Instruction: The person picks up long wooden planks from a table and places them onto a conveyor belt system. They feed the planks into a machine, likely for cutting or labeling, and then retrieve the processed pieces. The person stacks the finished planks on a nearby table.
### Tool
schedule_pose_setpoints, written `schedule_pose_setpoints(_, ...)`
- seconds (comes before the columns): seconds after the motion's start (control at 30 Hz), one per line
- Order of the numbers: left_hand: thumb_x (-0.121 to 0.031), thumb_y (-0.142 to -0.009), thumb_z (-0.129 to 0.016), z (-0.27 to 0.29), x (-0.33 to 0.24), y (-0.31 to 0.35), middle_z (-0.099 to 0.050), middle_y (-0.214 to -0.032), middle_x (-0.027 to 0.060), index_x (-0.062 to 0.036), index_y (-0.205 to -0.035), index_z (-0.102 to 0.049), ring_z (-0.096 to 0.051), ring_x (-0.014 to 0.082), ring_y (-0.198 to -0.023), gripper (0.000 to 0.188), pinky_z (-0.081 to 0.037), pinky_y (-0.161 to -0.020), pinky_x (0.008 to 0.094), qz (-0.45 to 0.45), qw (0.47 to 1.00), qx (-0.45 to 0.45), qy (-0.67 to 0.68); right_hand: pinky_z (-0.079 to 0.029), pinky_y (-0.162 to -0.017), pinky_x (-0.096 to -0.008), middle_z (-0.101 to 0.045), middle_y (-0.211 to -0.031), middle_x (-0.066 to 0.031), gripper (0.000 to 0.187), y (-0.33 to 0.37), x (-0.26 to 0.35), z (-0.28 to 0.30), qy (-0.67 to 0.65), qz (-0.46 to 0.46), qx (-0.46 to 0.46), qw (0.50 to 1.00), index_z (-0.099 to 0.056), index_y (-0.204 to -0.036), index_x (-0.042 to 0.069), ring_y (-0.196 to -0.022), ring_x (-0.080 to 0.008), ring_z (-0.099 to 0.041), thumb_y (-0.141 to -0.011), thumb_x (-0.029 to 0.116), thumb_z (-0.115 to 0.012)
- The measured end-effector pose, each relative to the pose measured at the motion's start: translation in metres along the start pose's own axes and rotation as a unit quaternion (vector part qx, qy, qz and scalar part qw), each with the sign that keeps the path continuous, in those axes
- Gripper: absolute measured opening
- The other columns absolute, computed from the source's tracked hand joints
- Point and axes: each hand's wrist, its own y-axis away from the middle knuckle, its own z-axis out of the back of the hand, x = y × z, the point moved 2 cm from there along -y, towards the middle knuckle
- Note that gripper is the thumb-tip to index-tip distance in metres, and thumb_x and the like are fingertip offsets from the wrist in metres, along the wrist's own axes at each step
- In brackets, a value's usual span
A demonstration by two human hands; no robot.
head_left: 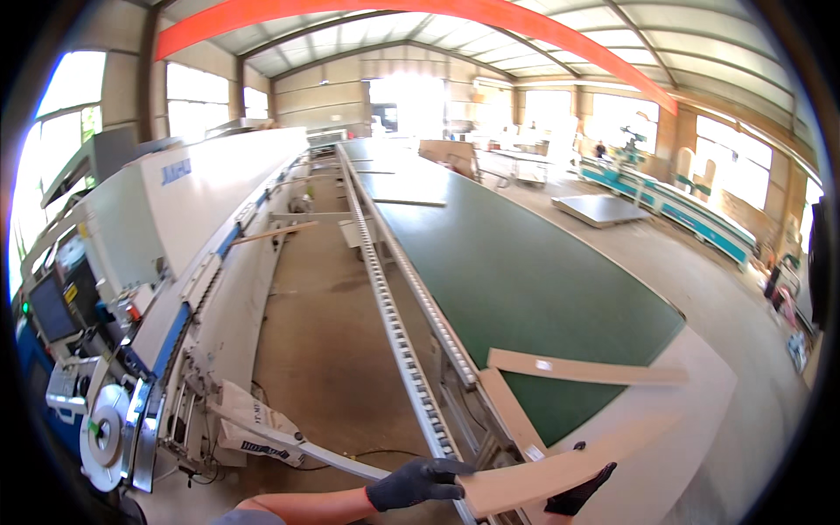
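Note:
My left hand (416, 483), in a dark glove, grips the near end of a long light wooden strip (542, 472). The strip is held flat at the near corner of the green conveyor belt (516, 271). My right hand (579, 495), also gloved, holds the same strip from underneath farther right, and the wood mostly hides it. A second wooden strip (586, 370) lies across the belt's near end. A third strip (512, 418) lies along the belt's left edge just above my hands.
A roller track (394, 315) runs along the belt's left side. A long white edge-banding machine (175, 227) with a tape reel (105, 433) and a screen (51, 308) stands at left. A paper sack (254, 424) lies on the floor. A panel stack (599, 208) and a teal machine (691, 210) stand at right.

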Motion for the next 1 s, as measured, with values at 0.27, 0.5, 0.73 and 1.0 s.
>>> schedule_pose_setpoints(0.27,-0.019,-0.093,-0.073,0.139,0.07,0.11,-0.076,-0.103,0.0091,-0.0046,-0.134,-0.061,-0.071,0.0129,-0.093,0.046,-0.055,-0.086,0.0295,0.117,0.954,-0.259,-0.091,-0.051,-0.094,-0.0407,-0.059,-0.121,-0.0146,0.081,0.037,-0.11,-0.134,0.24,-0.004,0.14,0.961,-0.033,-0.152,0.003,-0.112,-0.0273,-0.058,-0.086,0.03,-0.073)
schedule_pose_setpoints(0.5,-0.029,-0.1,-0.063,0.319,0.124,0.242,-0.064,-0.126,0.015,-0.0048,-0.15,-0.035,-0.067,0.0218,-0.105,0.062,-0.053,-0.091,0.0376,-0.083,0.828,-0.533,0.153,-0.054,-0.087,-0.0444,-0.062,-0.123,-0.0208,0.1,0.212,-0.274,-0.25,0.544,0.13,0.545,0.625,-0.036,-0.154,0.004,-0.104,-0.0357,-0.064,-0.07,0.032,-0.084)
schedule_pose_setpoints(0.73,-0.016,-0.096,-0.06,0.369,0.239,0.426,-0.063,-0.122,0.0126,0.0012,-0.143,-0.04,-0.062,0.0168,-0.103,0.055,-0.05,-0.09,0.0321,-0.094,0.58,-0.796,0.144,-0.057,-0.082,-0.0461,-0.063,-0.12,-0.0173,0.098,0.37,-0.421,-0.245,0.586,-0.005,0.784,0.206,-0.039,-0.154,0.014,-0.098,-0.0335,-0.068,-0.074,0.052,-0.08)
schedule_pose_setpoints(1.0,-0.012,-0.085,-0.068,0.413,0.27,0.566,-0.056,-0.138,0.0197,0.0001,-0.157,-0.025,-0.062,0.0209,-0.11,0.085,-0.051,-0.091,0.0345,0.113,0.445,-0.885,0.073,-0.056,-0.081,-0.0471,-0.062,-0.114,-0.0148,0.101,0.484,-0.547,-0.289,0.557,0.056,0.823,0.09,-0.04,-0.155,0.025,-0.096,-0.0339,-0.069,-0.069,0.058,-0.08)
